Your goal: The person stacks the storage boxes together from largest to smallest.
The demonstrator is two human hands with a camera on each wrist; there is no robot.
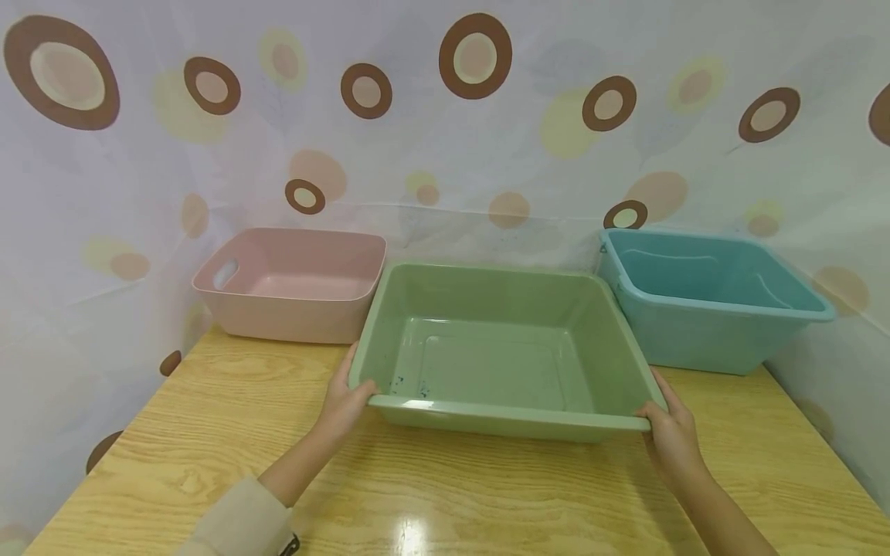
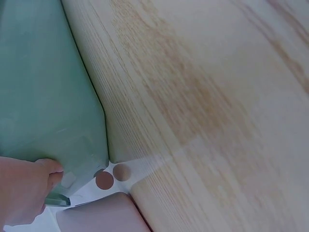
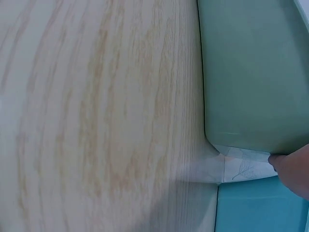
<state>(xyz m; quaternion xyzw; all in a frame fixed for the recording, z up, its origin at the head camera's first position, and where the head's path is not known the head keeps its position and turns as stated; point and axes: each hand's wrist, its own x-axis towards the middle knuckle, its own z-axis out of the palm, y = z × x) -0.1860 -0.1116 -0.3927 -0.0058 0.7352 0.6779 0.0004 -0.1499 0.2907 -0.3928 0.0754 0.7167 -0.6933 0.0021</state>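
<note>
A large rectangular green plastic basin (image 1: 494, 367) sits in the middle of the wooden table, its inside facing up with a few small blue marks on the floor near the left front corner. My left hand (image 1: 345, 395) grips its rim at the near left corner, thumb over the edge. At the near right corner my right hand (image 1: 673, 432) holds the rim the same way. In the left wrist view the left hand (image 2: 29, 188) shows against the basin's outer wall (image 2: 48, 96). The right wrist view catches part of the right hand (image 3: 294, 169) at the basin's corner.
To the left stands a pink basin (image 1: 299, 320) with an oval handle hole, close against the green one. A deeper blue basin (image 1: 702, 332) stands at the right. Behind them hangs a white curtain (image 1: 431, 139) with brown circles. Bare wood of the table (image 1: 445, 494) shows in front.
</note>
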